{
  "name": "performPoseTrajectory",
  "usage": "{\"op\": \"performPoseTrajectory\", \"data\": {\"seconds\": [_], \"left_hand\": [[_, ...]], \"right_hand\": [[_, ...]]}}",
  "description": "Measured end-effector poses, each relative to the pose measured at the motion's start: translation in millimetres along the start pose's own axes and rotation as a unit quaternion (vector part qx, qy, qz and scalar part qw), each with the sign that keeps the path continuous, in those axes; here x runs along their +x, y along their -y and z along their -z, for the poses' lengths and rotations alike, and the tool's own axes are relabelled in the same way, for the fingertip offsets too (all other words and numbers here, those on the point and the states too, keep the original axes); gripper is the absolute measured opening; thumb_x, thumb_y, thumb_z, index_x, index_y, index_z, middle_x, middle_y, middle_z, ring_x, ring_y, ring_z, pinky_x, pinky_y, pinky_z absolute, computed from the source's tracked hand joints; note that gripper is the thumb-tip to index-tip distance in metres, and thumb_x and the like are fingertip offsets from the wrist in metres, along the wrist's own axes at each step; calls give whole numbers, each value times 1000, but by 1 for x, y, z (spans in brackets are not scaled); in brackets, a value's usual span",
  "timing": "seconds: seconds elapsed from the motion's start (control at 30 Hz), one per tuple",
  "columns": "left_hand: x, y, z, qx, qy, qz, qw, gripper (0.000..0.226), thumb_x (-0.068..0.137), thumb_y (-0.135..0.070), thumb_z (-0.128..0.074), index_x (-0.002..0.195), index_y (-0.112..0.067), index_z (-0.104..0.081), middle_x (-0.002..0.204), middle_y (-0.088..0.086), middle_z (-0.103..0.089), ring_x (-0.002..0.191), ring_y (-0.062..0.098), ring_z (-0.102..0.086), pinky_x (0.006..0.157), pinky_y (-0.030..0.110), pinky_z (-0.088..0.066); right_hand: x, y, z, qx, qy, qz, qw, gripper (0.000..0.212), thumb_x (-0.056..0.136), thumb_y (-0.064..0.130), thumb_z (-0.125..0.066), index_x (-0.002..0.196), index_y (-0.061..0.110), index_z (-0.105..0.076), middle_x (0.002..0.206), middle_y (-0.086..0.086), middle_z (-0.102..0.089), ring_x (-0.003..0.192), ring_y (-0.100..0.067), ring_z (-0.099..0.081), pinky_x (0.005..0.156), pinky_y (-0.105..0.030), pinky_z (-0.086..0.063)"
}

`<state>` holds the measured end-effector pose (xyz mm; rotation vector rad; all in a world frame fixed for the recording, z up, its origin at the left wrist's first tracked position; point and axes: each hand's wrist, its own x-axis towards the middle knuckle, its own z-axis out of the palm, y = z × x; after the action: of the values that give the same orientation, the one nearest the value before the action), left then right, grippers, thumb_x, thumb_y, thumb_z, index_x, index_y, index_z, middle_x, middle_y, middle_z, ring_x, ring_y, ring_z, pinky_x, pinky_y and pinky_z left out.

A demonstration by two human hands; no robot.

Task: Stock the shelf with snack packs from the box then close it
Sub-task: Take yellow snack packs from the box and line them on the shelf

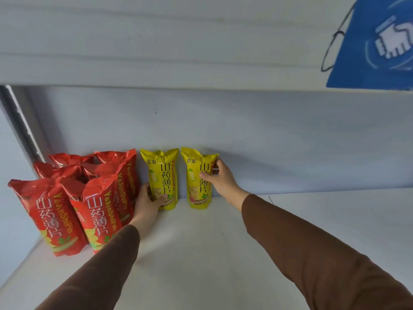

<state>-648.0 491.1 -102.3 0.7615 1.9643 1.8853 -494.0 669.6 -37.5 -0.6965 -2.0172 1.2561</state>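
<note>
Two yellow snack packs stand upright at the back of the shelf [223, 253], mid-frame. Left hand [148, 203] fingers wrap the left yellow pack [164, 175] low; right hand [221, 177] fingers pinch the right yellow pack [196, 186] high. Likely light, crinkly, slippery; grip the sides. Red packs [67, 209] crowd the lower left.

Looks like a shop or stockroom to me, retail shelving. I see a white shelf [223, 253] with a white back panel and another shelf board overhead. Identical red snack packs [73, 211] stand in rows at the shelf's back left corner, faces forward like merchandise. Two yellow snack packs [164, 173] of the same product line stand upright along the back edge. A blue sign [375, 48] with a handshake graphic hangs at upper right.
</note>
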Motion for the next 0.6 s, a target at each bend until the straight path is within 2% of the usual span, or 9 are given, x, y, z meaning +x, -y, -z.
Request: {"op": "performPoseTrajectory", "data": {"seconds": [0.1, 0.2, 0.37, 0.47, 0.6], "left_hand": [[5, 3, 1, -3, 3, -7, 1000, 51, 87, -2, -74, 130, -17, -51, 112, 0, -65, 99, 14, -62, 84, 28, -46], [8, 5, 2, -9, 7, -5, 1000, 49, 87, -4, -74, 125, -23, -51, 110, -8, -66, 101, 11, -62, 86, 29, -48], [11, 8, 5, 1, 12, -3, 1000, 49, 87, -6, -75, 124, -27, -51, 115, -4, -65, 105, 13, -62, 93, 36, -49], [10, 8, 6, -1, 12, 0, 1000, 55, 87, -6, -75, 132, -24, -49, 121, -2, -63, 109, 15, -61, 95, 37, -50], [4, 4, 5, 5, 8, 2, 1000, 66, 87, -4, -74, 143, -18, -43, 126, 0, -61, 112, 18, -60, 94, 35, -49]], "right_hand": [[2, 2, -2, 6, 5, 0, 1000, 44, 85, 22, -81, 121, 16, -57, 114, 2, -66, 102, -13, -61, 76, -17, -46], [4, 3, -3, 11, 9, -4, 1000, 45, 86, 23, -80, 123, 16, -55, 113, 4, -64, 103, -13, -60, 73, -14, -44], [7, 3, -7, 12, 12, -12, 1000, 49, 87, 25, -79, 127, 15, -54, 121, 0, -65, 110, -15, -60, 87, -27, -49], [6, 1, -7, 10, 12, -16, 1000, 50, 87, 24, -79, 128, 12, -52, 125, -4, -65, 108, -14, -60, 83, -23, -46], [1, -5, -6, -12, 12, -27, 999, 53, 86, 22, -79, 131, 12, -52, 129, -4, -64, 112, -15, -60, 99, -35, -49]]}}
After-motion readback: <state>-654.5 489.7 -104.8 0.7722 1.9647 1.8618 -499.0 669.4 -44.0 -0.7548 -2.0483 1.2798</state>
